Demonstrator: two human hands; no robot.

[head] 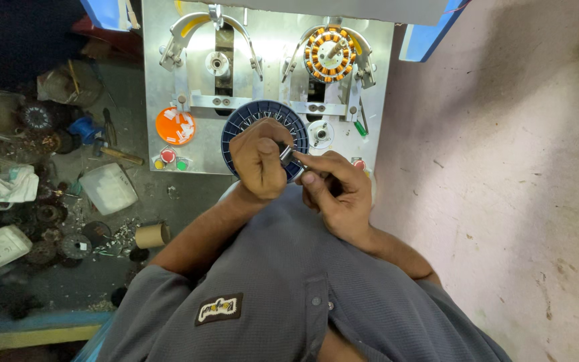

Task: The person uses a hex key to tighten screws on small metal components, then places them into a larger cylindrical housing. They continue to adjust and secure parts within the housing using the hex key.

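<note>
My left hand (257,165) grips a round dark blue stator core (263,119) with thin radial teeth, held over the front of a metal machine plate (169,87). My right hand (335,194) pinches a small metal shaft-like tool (287,154) against the core's middle. Both hands meet just above my grey shirt. On the plate's right fixture sits a wound stator with orange copper coils (330,55). The left fixture (217,64) shows only a bare hub.
An orange round tray of small white pieces (175,126) and red and green buttons (167,156) sit on the plate's left. The cluttered floor at left holds a white container (108,188), a cardboard tube (151,235), rags and dark rotor parts. A bare concrete wall (504,167) rises at right.
</note>
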